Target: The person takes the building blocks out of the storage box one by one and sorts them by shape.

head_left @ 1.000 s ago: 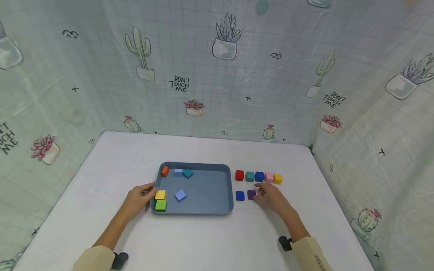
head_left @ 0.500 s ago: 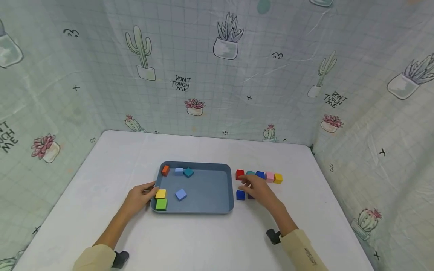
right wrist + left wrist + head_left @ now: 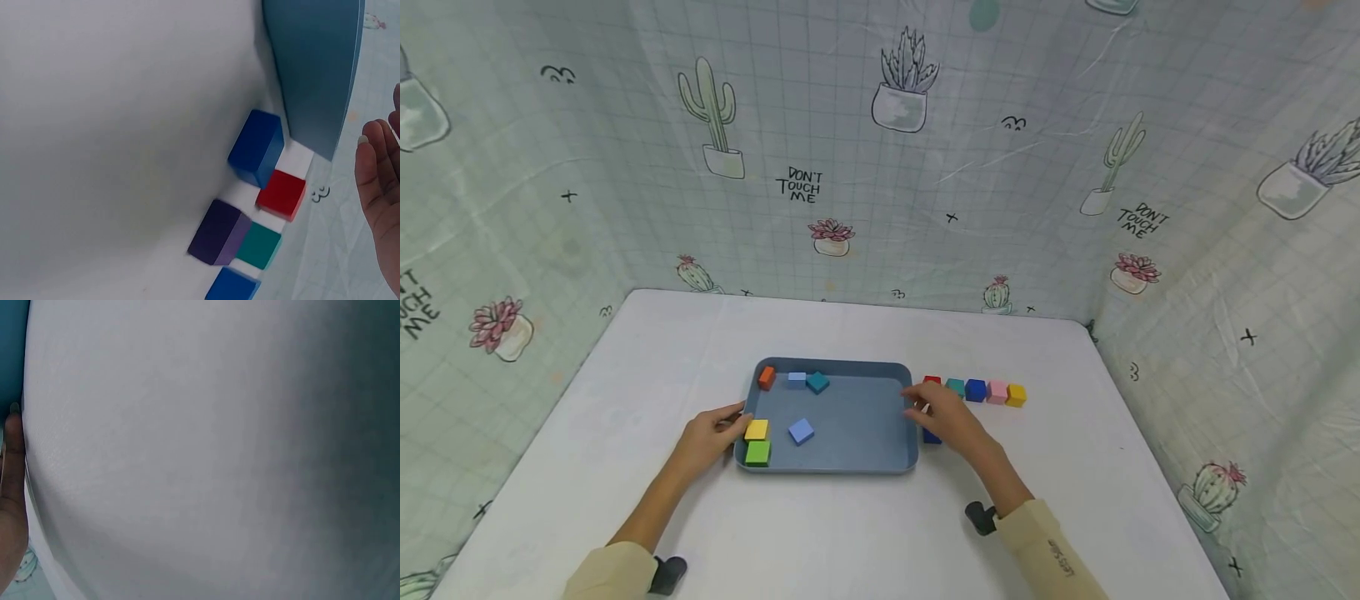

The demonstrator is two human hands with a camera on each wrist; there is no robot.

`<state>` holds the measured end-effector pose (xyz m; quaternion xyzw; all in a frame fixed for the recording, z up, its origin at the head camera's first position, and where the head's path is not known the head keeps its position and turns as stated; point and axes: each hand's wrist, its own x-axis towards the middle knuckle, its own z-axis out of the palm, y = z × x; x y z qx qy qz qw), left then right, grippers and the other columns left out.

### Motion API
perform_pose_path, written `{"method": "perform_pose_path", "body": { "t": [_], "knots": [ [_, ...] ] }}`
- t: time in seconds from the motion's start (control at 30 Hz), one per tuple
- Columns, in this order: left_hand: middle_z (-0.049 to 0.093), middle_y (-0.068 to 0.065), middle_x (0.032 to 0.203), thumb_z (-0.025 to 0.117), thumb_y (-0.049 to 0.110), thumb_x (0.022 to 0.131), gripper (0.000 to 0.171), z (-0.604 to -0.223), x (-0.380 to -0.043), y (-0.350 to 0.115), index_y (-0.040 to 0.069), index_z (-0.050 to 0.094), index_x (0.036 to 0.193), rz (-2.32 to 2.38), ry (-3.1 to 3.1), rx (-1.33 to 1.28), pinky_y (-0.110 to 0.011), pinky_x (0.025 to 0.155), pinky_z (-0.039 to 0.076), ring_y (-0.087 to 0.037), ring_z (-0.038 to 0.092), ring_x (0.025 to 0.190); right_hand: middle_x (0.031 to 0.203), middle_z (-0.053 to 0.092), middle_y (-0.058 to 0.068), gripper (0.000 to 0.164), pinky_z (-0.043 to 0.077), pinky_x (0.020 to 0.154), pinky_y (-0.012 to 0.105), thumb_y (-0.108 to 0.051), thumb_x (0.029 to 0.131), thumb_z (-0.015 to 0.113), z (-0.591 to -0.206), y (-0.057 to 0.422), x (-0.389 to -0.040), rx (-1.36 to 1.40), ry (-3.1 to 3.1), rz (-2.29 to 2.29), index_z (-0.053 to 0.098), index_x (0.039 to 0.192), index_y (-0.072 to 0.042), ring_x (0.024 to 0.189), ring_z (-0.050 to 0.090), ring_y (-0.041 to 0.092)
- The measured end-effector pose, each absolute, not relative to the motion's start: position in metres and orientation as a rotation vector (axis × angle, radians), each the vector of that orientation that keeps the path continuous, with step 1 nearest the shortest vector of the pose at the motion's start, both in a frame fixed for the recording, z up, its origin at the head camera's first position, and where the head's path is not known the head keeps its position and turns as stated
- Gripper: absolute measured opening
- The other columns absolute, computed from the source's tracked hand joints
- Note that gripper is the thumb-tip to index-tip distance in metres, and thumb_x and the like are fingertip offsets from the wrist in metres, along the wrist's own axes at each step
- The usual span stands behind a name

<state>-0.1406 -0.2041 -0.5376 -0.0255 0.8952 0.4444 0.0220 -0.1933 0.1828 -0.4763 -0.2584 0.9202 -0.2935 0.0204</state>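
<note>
A blue-grey tray (image 3: pixel 857 417) lies on the white table. My left hand (image 3: pixel 703 442) grips its left rim beside the yellow block (image 3: pixel 757 430); in the left wrist view a finger (image 3: pixel 12 456) meets the tray's side. My right hand (image 3: pixel 949 418) hovers at the right rim with fingers loosely bent and no thing visible in them. Below and beside it sit a blue block (image 3: pixel 256 149), a purple block (image 3: pixel 219 232), a red block (image 3: pixel 281 195) and a teal block (image 3: pixel 259 245). The purple block is hidden by the hand in the head view.
Inside the tray are a green block (image 3: pixel 757 453), an orange block (image 3: pixel 766 378), a teal block (image 3: pixel 817 382) and two light blue blocks (image 3: pixel 801 432). Right of the tray, the back row continues with blue (image 3: pixel 976 391), pink (image 3: pixel 997 392) and yellow (image 3: pixel 1017 395) blocks.
My right hand has moved left from beside the purple block, across the blue block, to the tray's right rim. The left hand and the blocks stay where they were.
</note>
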Motion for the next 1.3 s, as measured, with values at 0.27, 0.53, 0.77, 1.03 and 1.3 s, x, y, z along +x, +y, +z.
{"method": "perform_pose_path", "body": {
  "t": [0.27,0.53,0.77,1.03,1.3],
  "knots": [
    [0.062,-0.019,0.114,0.059,0.034,0.093,0.055,-0.537,-0.14,-0.203,-0.005,0.051,0.132,1.374,2.781,-0.096,-0.027,0.067,0.049,-0.023,0.062,0.09,0.1,0.062,0.005,0.03,0.049,0.075,0.022,-0.016,0.087,0.069,-0.474,0.162,-0.191,-0.854,2.819,-0.922,0.064,0.115,-0.004,0.086,0.056,0.01],
    [0.062,-0.019,0.113,0.059,0.034,0.093,0.055,-0.537,-0.14,-0.203,-0.004,0.051,0.132,1.387,2.771,-0.085,-0.026,0.065,0.048,-0.021,0.061,0.087,0.103,0.062,0.004,0.033,0.048,0.077,0.022,-0.02,0.088,0.069,-0.476,0.144,-0.189,-0.836,2.781,-0.902,0.064,0.117,-0.006,0.09,0.058,0.011],
    [0.062,-0.019,0.114,0.059,0.04,0.092,0.06,-0.534,-0.138,-0.203,-0.005,0.051,0.132,1.388,2.776,-0.081,-0.026,0.064,0.048,-0.021,0.061,0.087,0.106,0.062,0.005,0.035,0.048,0.078,0.022,-0.021,0.088,0.068,-0.478,0.135,-0.188,-0.846,2.767,-0.909,0.063,0.119,-0.006,0.092,0.058,0.011],
    [0.061,-0.02,0.116,0.058,0.036,0.093,0.057,-0.533,-0.138,-0.203,-0.005,0.05,0.132,1.384,2.778,-0.086,-0.026,0.065,0.048,-0.021,0.061,0.087,0.105,0.062,0.004,0.035,0.048,0.077,0.02,-0.022,0.087,0.069,-0.477,0.123,-0.185,-0.906,2.768,-0.862,0.063,0.119,-0.008,0.092,0.058,0.011],
    [0.061,-0.02,0.115,0.059,0.038,0.093,0.058,-0.535,-0.138,-0.203,-0.005,0.051,0.131,1.389,2.783,-0.075,-0.027,0.066,0.048,-0.022,0.061,0.089,0.106,0.06,0.003,0.036,0.046,0.078,0.018,-0.024,0.088,0.068,-0.481,0.106,-0.18,-0.901,2.771,-0.832,0.062,0.12,-0.009,0.095,0.058,0.01]
  ]
}}
